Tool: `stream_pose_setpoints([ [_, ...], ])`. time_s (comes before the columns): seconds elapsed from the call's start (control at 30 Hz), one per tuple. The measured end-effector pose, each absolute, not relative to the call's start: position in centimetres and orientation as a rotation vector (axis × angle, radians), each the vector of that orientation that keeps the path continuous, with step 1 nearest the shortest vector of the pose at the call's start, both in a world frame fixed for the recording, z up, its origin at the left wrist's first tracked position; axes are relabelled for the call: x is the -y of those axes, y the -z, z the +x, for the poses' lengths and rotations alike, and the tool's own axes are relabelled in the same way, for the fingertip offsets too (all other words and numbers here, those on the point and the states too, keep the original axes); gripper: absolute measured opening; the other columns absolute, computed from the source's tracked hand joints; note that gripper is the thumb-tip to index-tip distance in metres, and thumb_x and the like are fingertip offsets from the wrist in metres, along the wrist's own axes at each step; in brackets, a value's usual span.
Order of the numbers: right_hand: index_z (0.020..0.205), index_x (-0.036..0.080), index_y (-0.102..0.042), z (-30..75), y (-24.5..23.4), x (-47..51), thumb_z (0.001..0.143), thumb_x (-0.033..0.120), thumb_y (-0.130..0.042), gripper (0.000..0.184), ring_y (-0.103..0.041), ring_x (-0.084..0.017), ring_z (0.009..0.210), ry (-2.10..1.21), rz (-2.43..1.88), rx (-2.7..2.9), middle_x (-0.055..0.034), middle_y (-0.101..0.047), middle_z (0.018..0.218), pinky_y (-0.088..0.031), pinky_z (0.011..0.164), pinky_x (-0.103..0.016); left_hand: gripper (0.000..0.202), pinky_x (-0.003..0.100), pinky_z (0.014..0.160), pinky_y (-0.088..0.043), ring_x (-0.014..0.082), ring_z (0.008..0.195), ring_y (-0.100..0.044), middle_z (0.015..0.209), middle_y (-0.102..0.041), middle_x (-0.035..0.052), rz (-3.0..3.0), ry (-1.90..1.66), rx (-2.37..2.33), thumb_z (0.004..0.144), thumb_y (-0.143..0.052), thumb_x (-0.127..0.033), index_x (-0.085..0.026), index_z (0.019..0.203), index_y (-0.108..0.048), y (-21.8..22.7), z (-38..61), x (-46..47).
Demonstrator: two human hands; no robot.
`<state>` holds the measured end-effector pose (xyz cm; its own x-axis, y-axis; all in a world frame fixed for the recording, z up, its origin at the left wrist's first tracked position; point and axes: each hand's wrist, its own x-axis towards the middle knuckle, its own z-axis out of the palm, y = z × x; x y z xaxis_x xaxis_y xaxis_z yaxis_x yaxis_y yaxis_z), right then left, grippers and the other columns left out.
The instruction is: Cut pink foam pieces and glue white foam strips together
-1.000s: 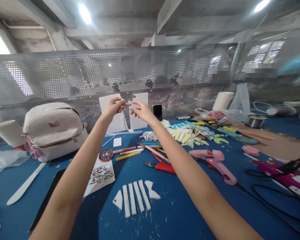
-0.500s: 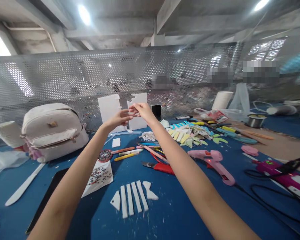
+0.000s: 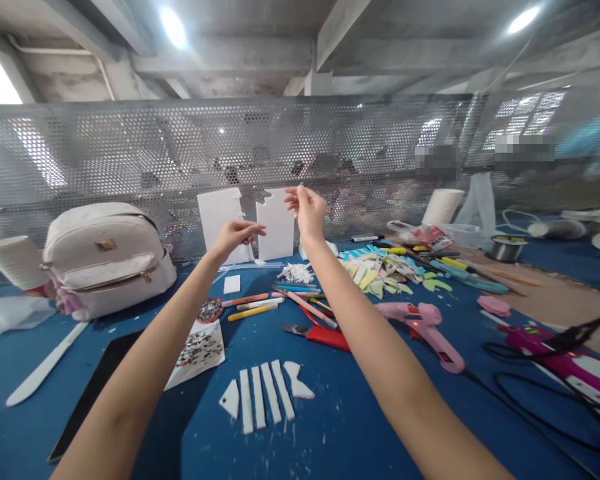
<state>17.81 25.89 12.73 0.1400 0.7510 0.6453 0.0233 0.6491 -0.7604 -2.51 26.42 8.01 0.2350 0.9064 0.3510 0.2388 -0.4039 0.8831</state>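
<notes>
Both my arms reach far forward over a blue table (image 3: 360,427). My right hand (image 3: 307,212) is raised, fingertips pinched together on something too thin to make out. My left hand (image 3: 236,235) sits lower and to the left, fingers curled in a pinch, nothing visible in it. Behind the hands two white foam boards (image 3: 276,227) lean against a perforated metal screen (image 3: 130,160). Near me lie several cut white foam strips (image 3: 265,395).
A white backpack (image 3: 105,257) stands at the left. Pens and a red box cutter (image 3: 320,332) lie mid-table, with coloured foam scraps (image 3: 380,273) beyond. A pink glue gun (image 3: 425,323) and another device (image 3: 555,347) with black cables lie at the right. A beaded sheet (image 3: 197,350) lies left.
The hands, which met with fingertips touching, have parted. My right hand rose and moved right; my left hand dropped slightly and stayed pinched.
</notes>
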Motion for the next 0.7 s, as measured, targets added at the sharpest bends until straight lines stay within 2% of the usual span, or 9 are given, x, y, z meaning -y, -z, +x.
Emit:
stream_pose_setpoints([
  [0.07, 0.105, 0.015, -0.068, 17.9, -12.7, -26.0, 0.111, 0.044, -0.031, 0.048, -0.070, -0.015, 0.085, -0.607, -0.738, 1.343, -0.0112, -0.074, 0.101, -0.053, 0.066, -0.022, 0.030, 0.041, 0.084, -0.059, 0.0219, 0.099, -0.068, 0.120, -0.066, 0.0087, 1.780, -1.254, -1.074, 0.099, -0.065, -0.035, -0.016, 0.123, -0.062, -8.1, -2.6, -26.3],
  [0.2, 0.115, 0.014, -0.065, 17.7, -12.4, -26.0, 0.105, 0.039, -0.055, 0.028, -0.069, -0.018, 0.087, -0.687, -0.789, 1.424, -0.0076, -0.069, 0.107, -0.059, 0.075, -0.034, 0.031, 0.042, 0.085, -0.059, 0.0227, 0.101, -0.068, 0.122, -0.065, 0.0089, 1.752, -1.344, -1.081, 0.099, -0.065, -0.034, -0.016, 0.123, -0.062, -8.3, -2.6, -26.2],
  [0.27, 0.120, 0.015, -0.064, 17.4, -12.0, -25.8, 0.101, 0.036, -0.062, 0.028, -0.069, -0.020, 0.092, -0.747, -0.815, 1.499, -0.0076, -0.068, 0.114, -0.060, 0.080, -0.038, 0.031, 0.043, 0.085, -0.059, 0.0227, 0.101, -0.068, 0.122, -0.065, 0.0090, 1.747, -1.371, -1.080, 0.099, -0.065, -0.034, -0.016, 0.123, -0.062, -8.4, -2.6, -26.1],
  [0.43, 0.125, 0.016, -0.062, 16.6, -11.3, -25.5, 0.101, 0.034, -0.062, 0.030, -0.068, -0.023, 0.102, -0.845, -0.845, 1.639, -0.0095, -0.065, 0.123, -0.059, 0.086, -0.042, 0.030, 0.041, 0.083, -0.060, 0.0218, 0.098, -0.068, 0.119, -0.066, 0.0085, 1.778, -1.389, -1.083, 0.099, -0.065, -0.035, -0.016, 0.122, -0.062, -8.7, -2.5, -26.0],
  [0.7, 0.125, 0.016, -0.062, 17.3, -11.7, -26.0, 0.101, 0.034, -0.062, 0.030, -0.067, -0.023, 0.103, -0.810, -0.837, 1.591, -0.0096, -0.065, 0.124, -0.059, 0.087, -0.043, 0.030, 0.042, 0.086, -0.059, 0.0226, 0.101, -0.068, 0.122, -0.066, 0.0088, 1.868, -1.343, -1.088, 0.099, -0.065, -0.035, -0.016, 0.123, -0.062, -8.1, -2.5, -25.4],
])
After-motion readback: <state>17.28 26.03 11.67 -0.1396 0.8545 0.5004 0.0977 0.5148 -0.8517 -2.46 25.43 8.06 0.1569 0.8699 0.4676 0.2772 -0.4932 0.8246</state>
